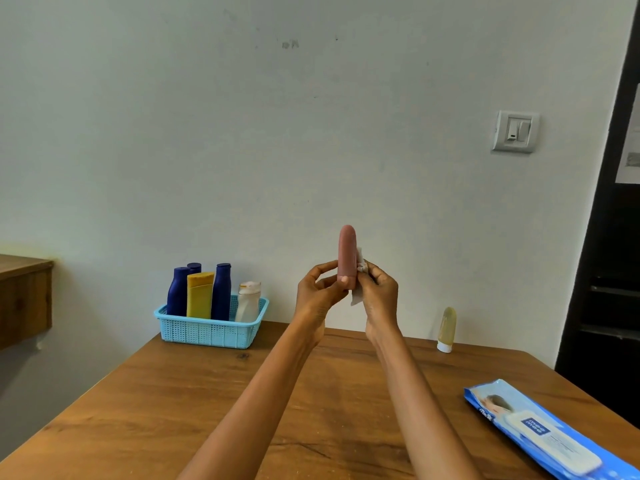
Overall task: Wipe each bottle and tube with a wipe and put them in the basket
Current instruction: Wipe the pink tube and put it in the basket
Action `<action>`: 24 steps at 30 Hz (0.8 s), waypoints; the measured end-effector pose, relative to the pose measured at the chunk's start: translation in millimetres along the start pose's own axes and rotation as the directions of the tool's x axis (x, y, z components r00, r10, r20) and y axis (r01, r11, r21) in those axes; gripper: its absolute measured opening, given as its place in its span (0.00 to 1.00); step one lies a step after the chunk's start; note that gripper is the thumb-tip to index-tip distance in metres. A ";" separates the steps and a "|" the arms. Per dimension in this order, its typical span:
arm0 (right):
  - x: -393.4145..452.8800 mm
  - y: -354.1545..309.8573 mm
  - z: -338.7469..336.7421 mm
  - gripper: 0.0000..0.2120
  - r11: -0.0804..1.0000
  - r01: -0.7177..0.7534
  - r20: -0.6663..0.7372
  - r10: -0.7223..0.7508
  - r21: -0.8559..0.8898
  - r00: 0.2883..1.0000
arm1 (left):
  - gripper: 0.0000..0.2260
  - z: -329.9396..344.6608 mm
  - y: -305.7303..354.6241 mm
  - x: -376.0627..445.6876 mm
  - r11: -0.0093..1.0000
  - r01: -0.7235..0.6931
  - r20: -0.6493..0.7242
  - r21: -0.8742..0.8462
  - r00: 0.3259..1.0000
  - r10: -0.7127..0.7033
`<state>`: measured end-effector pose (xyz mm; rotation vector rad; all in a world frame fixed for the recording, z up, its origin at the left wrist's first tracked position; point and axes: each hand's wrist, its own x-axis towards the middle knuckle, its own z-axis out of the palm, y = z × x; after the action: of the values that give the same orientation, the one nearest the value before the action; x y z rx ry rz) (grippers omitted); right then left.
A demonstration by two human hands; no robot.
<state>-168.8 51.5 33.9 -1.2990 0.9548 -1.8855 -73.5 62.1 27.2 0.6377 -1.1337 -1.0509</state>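
At the near right corner of the brown wooden tabletop (145, 403) lies one flat blue plastic pack of wet wipes (543, 434), running off the right edge; its white lid label carries a dark blue patch reading "mee mee", and the smaller print is too blurred to read. The broad middle of the tabletop, from the near edge back to the far edge, lies bare between the two forearms.

Above the middle, the left hand (317, 292) grips the lower part of a dusty-pink rounded plastic tube (347, 256), held upright in the air with its domed end up, thumb across the front. The right hand (377, 294) pinches a crumpled white wipe (360, 271) against the tube's right side, its fingers curled round the cloth.

Near the far right edge stands one pale yellow translucent tube (446, 329) on its white cap, alone and well apart from the hands. At the far left corner sits one light blue perforated plastic basket (211, 332) holding five containers: three dark blue bottles (221, 292), one yellow flat tube (200, 294) and one white bottle (248, 301), all upright. No writing on them can be read.
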 end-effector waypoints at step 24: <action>-14.5 -6.8 13.5 0.20 0.855 0.407 0.250 -0.339 -0.321 0.907 | 0.14 -15.7 5.4 5.3 0.999 -0.008 -0.008 -0.038 1.000 0.007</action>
<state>-152.3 64.3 36.0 -1.9733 1.0457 -1.8744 -56.6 58.0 28.8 0.6065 -1.1057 -1.0604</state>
